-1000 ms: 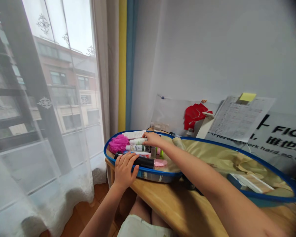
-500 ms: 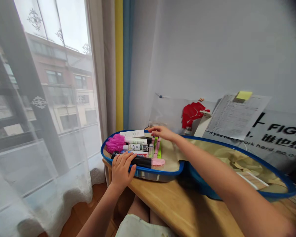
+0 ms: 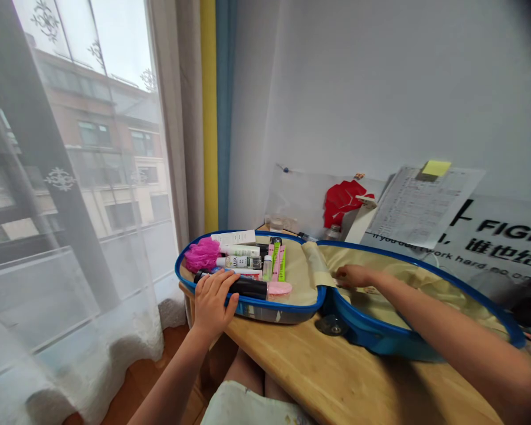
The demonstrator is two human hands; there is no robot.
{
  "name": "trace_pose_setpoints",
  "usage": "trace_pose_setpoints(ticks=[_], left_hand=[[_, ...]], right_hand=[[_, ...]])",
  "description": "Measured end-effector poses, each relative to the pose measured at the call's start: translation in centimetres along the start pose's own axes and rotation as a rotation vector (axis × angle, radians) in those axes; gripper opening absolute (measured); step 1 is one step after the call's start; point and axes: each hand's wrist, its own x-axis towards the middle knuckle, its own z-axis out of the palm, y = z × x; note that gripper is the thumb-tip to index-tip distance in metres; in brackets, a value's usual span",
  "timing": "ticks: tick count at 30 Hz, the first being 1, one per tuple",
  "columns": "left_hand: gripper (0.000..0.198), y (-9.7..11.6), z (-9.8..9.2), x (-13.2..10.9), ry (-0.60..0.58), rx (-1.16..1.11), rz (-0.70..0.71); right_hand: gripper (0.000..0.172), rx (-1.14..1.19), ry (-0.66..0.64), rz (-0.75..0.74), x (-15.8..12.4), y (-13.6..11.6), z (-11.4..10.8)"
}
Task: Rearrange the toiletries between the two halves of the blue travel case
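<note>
Blue-rimmed toiletry case [image 3: 265,308] lies open in two halves on a pale wooden table [image 3: 336,369], its beige lining showing. In the nearer half, the left hand [image 3: 212,304] curves over a black cylindrical bottle [image 3: 250,288], fingers and thumb closed around its top and side, grasping it. A pink oval pad [image 3: 279,288] touches the bottle's end. Just behind lie a white tube [image 3: 239,250], a white LUX bottle [image 3: 239,262], a white carton [image 3: 233,237], a small clear bottle [image 3: 268,267], and upright pink and green tubes [image 3: 278,264]. A magenta mesh bath puff [image 3: 202,255] fills the corner beside them. The right hand [image 3: 354,275] lies palm down and open on the lining of the far half [image 3: 407,265], near the beige fold between the halves, holding nothing. A dark round disc [image 3: 331,325] sits on the table against the case's blue shell. Beyond, a printed sheet [image 3: 425,206] with a yellow sticky note [image 3: 434,169] hangs on the wall, and a sheer curtain [image 3: 71,295] covers the window on the left.
</note>
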Motion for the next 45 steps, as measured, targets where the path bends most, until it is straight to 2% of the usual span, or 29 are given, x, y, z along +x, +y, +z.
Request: trace_pose_setpoints(ticks=[3, 7, 10, 14, 17, 20, 23, 26, 30, 33, 37, 45], left_hand=[[0.036, 0.0, 0.0, 0.0, -0.005, 0.007, -0.002], [0.036, 0.0, 0.0, 0.0, -0.007, 0.011, 0.002], [0.036, 0.0, 0.0, 0.1, 0.002, 0.009, 0.013], [0.035, 0.0, 0.0, 0.1, 0.005, 0.005, 0.008], [0.035, 0.0, 0.0, 0.0, 0.005, -0.002, 0.002], [0.035, 0.0, 0.1, 0.0, -0.001, -0.006, -0.003], [0.035, 0.0, 0.0, 0.0, -0.005, -0.005, -0.004], [0.035, 0.1, 0.0, 0.1, -0.002, 0.000, 0.002], [0.035, 0.1, -0.1, 0.1, 0.003, 0.006, -0.004], [0.035, 0.1, -0.1, 0.0, 0.004, 0.008, -0.002], [0.035, 0.1, -0.1, 0.1, 0.011, 0.006, 0.008], [0.036, 0.0, 0.0, 0.0, -0.007, 0.001, -0.006]], right_hand=[[0.014, -0.006, -0.078, 0.007, -0.1, -0.1, 1.2], [0.014, -0.014, -0.068, 0.074, 0.2, 0.3, 1.2], [0.007, -0.002, -0.010, 0.149, 0.3, 0.8, 0.3], [0.021, 0.057, 0.074, 0.211, 0.3, 1.3, -1.8], [0.033, 0.130, 0.121, 0.217, 0.6, 0.5, -3.6], [0.037, 0.208, 0.213, 0.095, 1.1, -2.1, -5.1], [0.034, 0.191, 0.237, -0.202, 1.7, -6.3, -5.7], [0.031, 0.027, 0.202, -0.447, 2.4, -10.7, -5.6], [0.027, -0.202, 0.146, -0.618, 3.6, -14.5, -4.4], [0.028, -0.247, 0.055, -0.687, 4.6, -15.5, -3.3], [0.028, -0.228, 0.015, -0.677, 4.9, -15.5, -2.3], [0.017, -0.177, -0.005, -0.627, 4.0, -14.8, -2.6]])
